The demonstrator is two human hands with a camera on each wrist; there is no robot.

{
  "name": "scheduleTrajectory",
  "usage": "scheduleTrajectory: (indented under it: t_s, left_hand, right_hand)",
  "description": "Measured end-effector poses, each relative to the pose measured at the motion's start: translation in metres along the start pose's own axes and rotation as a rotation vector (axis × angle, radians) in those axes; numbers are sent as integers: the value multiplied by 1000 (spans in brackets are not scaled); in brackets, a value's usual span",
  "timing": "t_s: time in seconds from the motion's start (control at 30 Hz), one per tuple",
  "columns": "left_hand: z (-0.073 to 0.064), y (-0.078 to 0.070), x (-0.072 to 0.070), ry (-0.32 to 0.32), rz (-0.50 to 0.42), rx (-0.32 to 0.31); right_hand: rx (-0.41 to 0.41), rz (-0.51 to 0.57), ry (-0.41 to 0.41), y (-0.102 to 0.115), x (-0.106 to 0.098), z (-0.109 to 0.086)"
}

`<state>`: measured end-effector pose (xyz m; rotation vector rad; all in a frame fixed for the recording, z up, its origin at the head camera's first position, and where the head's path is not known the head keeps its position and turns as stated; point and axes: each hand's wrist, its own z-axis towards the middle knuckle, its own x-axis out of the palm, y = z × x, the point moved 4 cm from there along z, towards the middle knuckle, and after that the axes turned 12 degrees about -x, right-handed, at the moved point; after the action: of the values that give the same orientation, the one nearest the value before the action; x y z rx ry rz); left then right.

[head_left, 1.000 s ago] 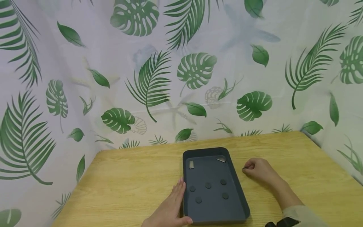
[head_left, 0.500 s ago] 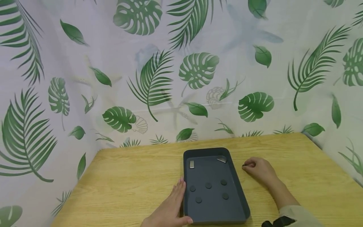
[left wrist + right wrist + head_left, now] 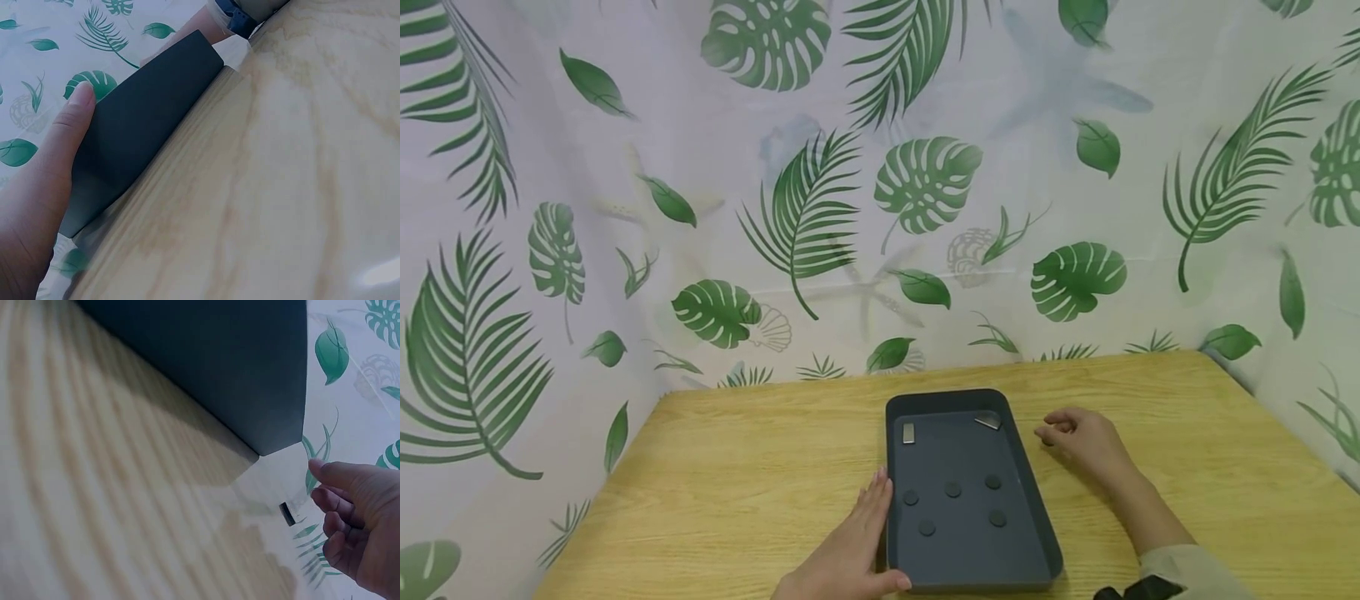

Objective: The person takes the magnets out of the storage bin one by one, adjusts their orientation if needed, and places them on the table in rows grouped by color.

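Note:
A dark grey rectangular tray (image 3: 970, 558) lies lengthwise on the table. Along its left wall rest the straight fingers of my left hand (image 3: 846, 546), with the thumb at the near corner. In the left wrist view the thumb lies against the tray's outer wall (image 3: 137, 119). Beyond the tray's right wall is my right hand (image 3: 1086, 442), fingers loosely bent. A small dark disc-like piece (image 3: 287, 514) shows apart from the fingertips of the right hand (image 3: 362, 525) in the right wrist view. Several dark round discs (image 3: 952, 489) are scattered on the tray's near half.
Inside the tray's far end are a small silver rectangular piece (image 3: 908, 433) at left and a silvery angular piece (image 3: 988, 420) in the right corner. The wood-grain table (image 3: 737, 467) meets a leaf-patterned cloth (image 3: 850, 208) behind and at both sides.
The right fingers have let go of the small dark piece they pinched, and that hand has shifted slightly up and left. The left hand and tray stay in place.

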<state>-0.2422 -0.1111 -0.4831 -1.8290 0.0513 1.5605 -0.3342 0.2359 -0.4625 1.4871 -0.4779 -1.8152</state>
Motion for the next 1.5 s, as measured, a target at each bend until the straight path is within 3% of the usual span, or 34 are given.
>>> scheduleTrajectory:
  t_s: [0.5, 0.7, 1.1, 1.5]
  left_hand:
    - [0, -1, -1, -3, 7, 2]
    - [1, -2, -2, 0, 3, 1]
    - [0, -4, -4, -5, 14, 12]
    - [-1, -2, -3, -4, -11, -3]
  right_hand:
    - [-114, -17, -67, 35, -3, 4]
    - [-133, 21, -62, 59, -4, 2]
    - [-250, 97, -39, 116, 0, -9]
    - [-392, 187, 14, 139, 27, -18]
